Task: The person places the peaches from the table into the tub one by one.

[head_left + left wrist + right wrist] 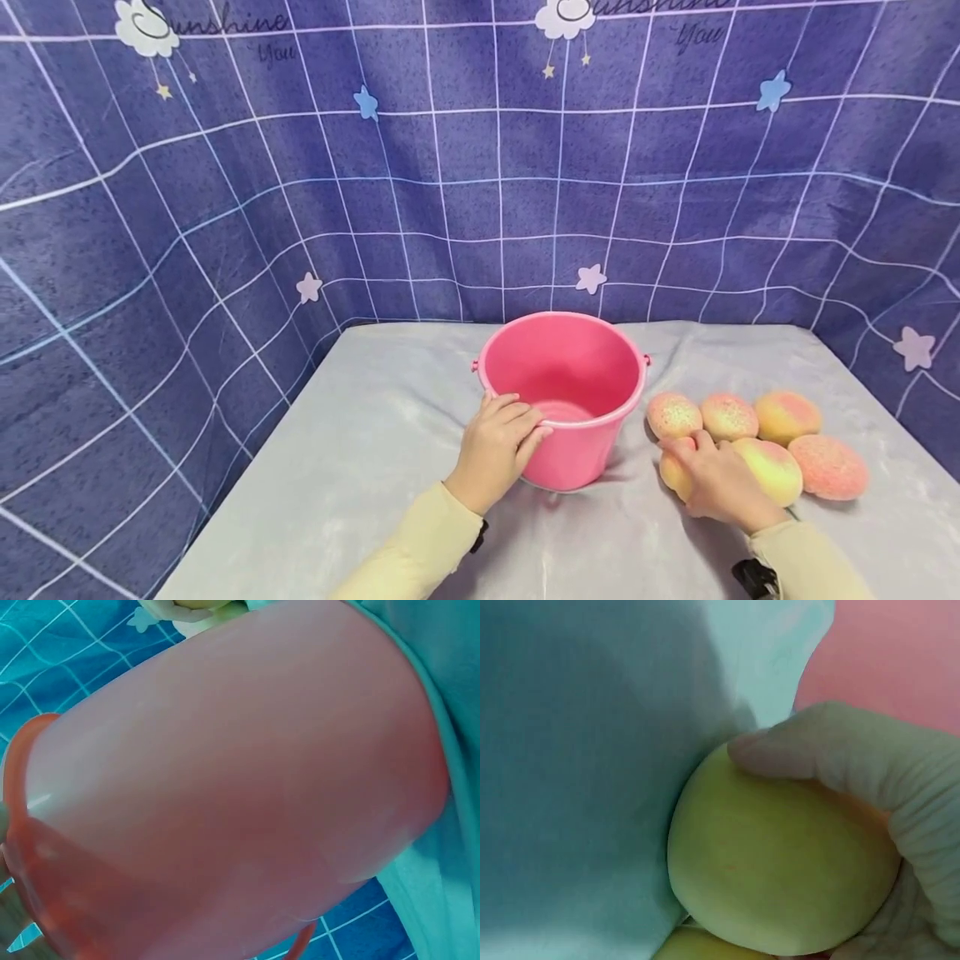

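Cream sleeves (420, 546) nearest, and the right hand (716, 487) has thumb and fingers curled round a yellow fruit (780, 855), right of the bucket; whether it touches the grey cloth (360, 433) is hard to tell! Left hand (491, 446) now, fingers hooked over the near-left rim of that upright pink bucket (570, 454), gripping it. Five more fruits (828, 467) cluster beyond and beside the held one. Farthest back, a blue gridded curtain (465, 200).

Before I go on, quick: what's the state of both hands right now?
Left hand: closed over the near rim of the pink bucket.
Right hand: holding a yellowish peach-like fruit between thumb and fingers.
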Motion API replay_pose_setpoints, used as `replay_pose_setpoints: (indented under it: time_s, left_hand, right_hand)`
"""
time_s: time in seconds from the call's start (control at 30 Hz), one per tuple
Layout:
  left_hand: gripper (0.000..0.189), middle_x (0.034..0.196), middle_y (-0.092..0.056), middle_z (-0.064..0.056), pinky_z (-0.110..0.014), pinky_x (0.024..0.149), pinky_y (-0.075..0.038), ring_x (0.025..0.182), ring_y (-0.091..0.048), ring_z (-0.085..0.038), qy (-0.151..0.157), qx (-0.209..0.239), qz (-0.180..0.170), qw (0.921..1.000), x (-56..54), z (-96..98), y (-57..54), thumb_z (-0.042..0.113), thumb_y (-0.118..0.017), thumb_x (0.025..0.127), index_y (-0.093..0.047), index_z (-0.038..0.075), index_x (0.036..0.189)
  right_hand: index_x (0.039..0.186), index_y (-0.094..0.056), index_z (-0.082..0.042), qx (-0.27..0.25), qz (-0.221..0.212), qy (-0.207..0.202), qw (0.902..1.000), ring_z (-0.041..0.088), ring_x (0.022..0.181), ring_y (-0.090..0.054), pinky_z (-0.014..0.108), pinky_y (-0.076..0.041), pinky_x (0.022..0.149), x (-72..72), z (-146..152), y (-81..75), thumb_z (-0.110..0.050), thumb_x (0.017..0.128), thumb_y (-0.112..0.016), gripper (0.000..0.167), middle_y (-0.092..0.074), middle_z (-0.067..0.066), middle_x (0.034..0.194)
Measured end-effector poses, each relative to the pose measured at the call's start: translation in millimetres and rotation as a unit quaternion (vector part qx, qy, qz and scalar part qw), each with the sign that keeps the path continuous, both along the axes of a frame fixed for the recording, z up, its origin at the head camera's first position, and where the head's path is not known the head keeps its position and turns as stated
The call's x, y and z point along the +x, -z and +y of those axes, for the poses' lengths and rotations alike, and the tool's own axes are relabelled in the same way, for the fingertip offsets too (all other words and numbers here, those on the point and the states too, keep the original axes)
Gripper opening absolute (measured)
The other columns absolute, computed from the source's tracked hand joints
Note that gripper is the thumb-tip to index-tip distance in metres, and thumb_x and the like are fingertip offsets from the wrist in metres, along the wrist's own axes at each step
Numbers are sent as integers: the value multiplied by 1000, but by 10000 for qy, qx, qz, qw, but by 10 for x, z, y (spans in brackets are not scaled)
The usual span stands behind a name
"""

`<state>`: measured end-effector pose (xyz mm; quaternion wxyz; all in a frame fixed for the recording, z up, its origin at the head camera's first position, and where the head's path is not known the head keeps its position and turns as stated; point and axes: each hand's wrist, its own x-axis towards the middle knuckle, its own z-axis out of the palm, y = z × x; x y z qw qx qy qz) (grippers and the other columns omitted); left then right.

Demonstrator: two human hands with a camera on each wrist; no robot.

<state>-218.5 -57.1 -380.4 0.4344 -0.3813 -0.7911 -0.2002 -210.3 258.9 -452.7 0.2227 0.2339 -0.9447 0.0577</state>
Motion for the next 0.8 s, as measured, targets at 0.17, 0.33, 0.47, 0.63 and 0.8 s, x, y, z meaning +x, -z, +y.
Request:
replay_pose_setpoints:
  time_s: [0.17,0.33,0.47,0.63,0.8]
  left_hand:
    - [17,88,-71,-6,-56,83,-49,99,-66,-27,-4,-49,14,10000,21,18,-23,13,-81,73,-74,6,87]
    - [23,91,-73,-5,-58,82,-49,99,-67,-25,-132,-87,178,9997,50,15,-8,14,-83,71,-77,7,92]
    - [23,95,-73,-4,-54,84,-50,101,-67,-23,-183,-221,293,9992,47,-14,7,18,-80,76,-77,9,97]
    - [28,98,-73,-2,-48,84,-51,100,-67,-24,-144,-415,887,9951,-22,-74,34,30,-56,97,-77,12,98]
    - [34,99,-72,-1,-47,82,-52,97,-67,-26,-53,-522,1688,9842,-81,-68,62,30,-46,101,-76,16,98]
  right_hand:
    - [107,-63,-11,-50,-531,44,9986,30,64,-49,45,-43,58,-3,24,-72,-16,35,-86,75,-53,20,92]
    - [103,-64,-14,-105,-435,-105,9989,33,61,-48,43,-43,50,4,42,-94,-15,35,-83,71,-53,19,90]
    - [101,-63,-15,-102,-314,-170,9993,31,58,-51,42,-43,47,0,56,-119,-16,37,-81,66,-53,17,87]
    - [104,-62,-18,-296,6,-221,9993,26,64,-53,38,-43,47,-7,89,-263,-21,43,-81,63,-53,14,90]
    - [108,-62,-15,-573,453,-327,9968,32,80,-55,47,-47,60,-32,165,-462,-20,41,-83,71,-55,14,93]
